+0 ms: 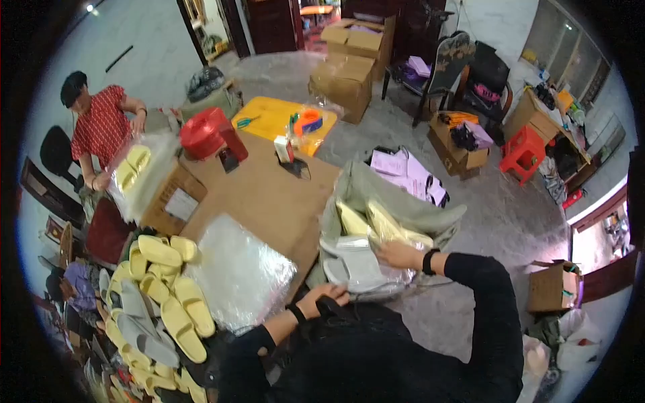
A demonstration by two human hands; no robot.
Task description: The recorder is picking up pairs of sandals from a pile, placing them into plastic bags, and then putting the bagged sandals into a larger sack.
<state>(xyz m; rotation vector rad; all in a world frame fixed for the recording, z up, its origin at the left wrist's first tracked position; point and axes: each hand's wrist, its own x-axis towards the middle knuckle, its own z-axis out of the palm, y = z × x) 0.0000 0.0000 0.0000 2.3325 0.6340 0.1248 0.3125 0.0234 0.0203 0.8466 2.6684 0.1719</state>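
Note:
An olive-green woven sack [349,195] stands with its mouth spread wide at the right edge of the table. Inside it are pale yellow slippers [388,221] in clear plastic and, nearer me, a pair of light grey slippers [356,263] in a clear bag. My right hand [401,256] is at the right end of the grey pair, its fingers closed on the bagged slippers. Just in front of my body, my left hand [324,299] is by the sack's near left rim. Its fingers are curled together, and a dark strip partly covers them; what they hold is unclear.
Clear plastic bags [238,272] lie on the brown table [269,191], left of the sack. A heap of loose yellow and grey slippers [161,295] fills the left side. Across the table, a person in red [104,127] handles bagged yellow slippers. Cardboard boxes [342,84] stand behind.

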